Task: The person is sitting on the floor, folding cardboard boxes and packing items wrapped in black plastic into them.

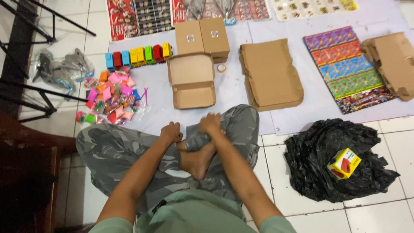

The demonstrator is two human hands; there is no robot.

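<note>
I sit cross-legged on the floor in camouflage trousers. My left hand (171,132) is a closed fist resting on my left knee, with nothing in it. My right hand (210,123) lies curled on the trouser leg near my bare foot (199,160), fingers closed. Just beyond both hands an open brown cardboard box (192,80) lies empty on a white sheet (233,92). Two closed brown boxes (202,36) stand behind it, and a small tape roll (221,67) lies beside it.
A row of small coloured boxes (138,55) and a pile of pink and orange packets (110,97) lie at the left. Flattened cardboard (269,73) is at centre right, colourful printed sheets (347,69) further right. A yellow box (343,163) rests on a black plastic bag (334,159).
</note>
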